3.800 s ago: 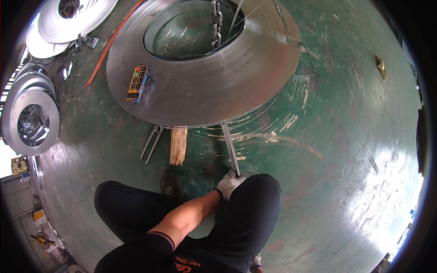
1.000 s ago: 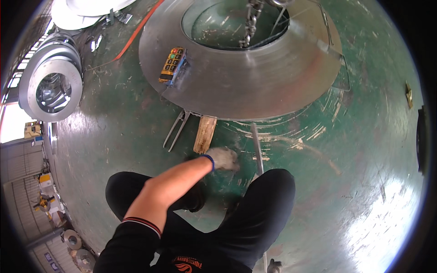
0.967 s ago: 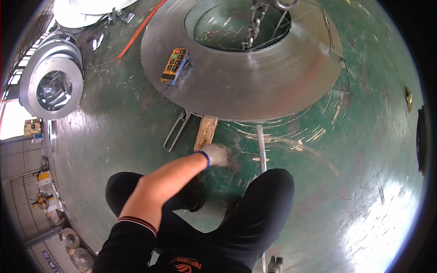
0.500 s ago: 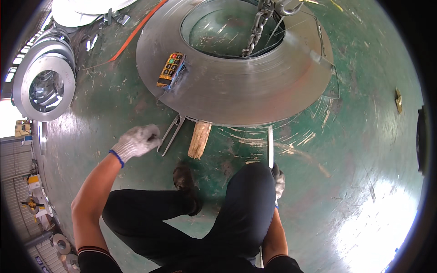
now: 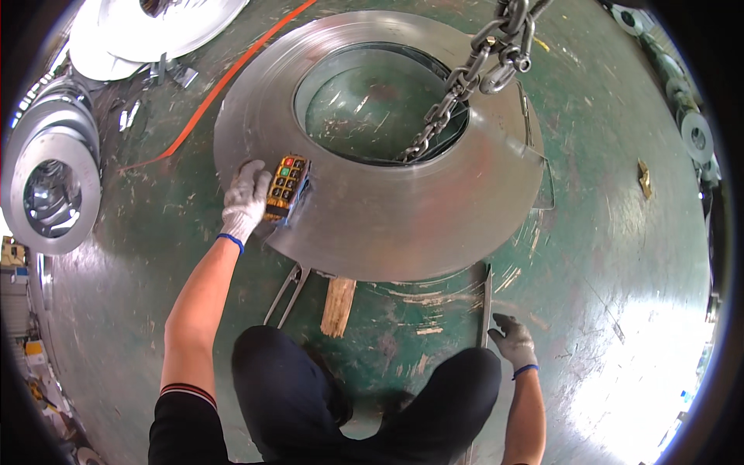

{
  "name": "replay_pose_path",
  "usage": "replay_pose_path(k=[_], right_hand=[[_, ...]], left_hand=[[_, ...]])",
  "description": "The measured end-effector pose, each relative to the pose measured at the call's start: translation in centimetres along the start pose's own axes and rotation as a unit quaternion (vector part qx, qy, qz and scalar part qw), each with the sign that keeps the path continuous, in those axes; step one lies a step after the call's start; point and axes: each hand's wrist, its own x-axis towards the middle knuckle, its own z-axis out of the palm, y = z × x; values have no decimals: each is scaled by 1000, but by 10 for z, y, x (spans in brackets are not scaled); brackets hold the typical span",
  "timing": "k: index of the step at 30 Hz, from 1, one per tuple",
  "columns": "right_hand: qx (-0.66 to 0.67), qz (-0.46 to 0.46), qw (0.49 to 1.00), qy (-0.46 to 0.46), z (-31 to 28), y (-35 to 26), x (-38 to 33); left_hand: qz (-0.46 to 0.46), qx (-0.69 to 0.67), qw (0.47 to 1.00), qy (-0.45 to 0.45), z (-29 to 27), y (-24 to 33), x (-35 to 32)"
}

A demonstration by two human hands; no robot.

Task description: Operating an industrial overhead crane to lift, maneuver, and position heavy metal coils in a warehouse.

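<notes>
The left hand (image 5: 246, 198) closes on the yellow remote (image 5: 287, 180) on the steel coil (image 5: 403, 209), while the right hand (image 5: 513, 341) grips the pry bar (image 5: 487, 302) at lower right, so lifting seems next.

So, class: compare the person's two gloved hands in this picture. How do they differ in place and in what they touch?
The left hand is stretched far forward, on the yellow button remote control lying on the big flat coil of grey steel strip. The right hand stays close to the knee, at the long grey metal bar on the green floor. Both wear white knit gloves with blue cuffs.

orange strap (image 5: 225, 81), wooden block (image 5: 339, 307), stacked steel coils (image 5: 48, 186)
</notes>
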Motion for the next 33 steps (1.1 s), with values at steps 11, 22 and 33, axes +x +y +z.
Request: replay_pose_path(k=[11, 22, 33], right_hand=[[-287, -234, 929, 5, 93, -150, 74], [318, -97, 935, 121, 311, -146, 187], [397, -150, 901, 85, 282, -170, 183]], left_hand=[[44, 173, 984, 19, 66, -75, 40], [54, 170, 984, 4, 70, -73, 48], [48, 130, 990, -22, 70, -101, 47]])
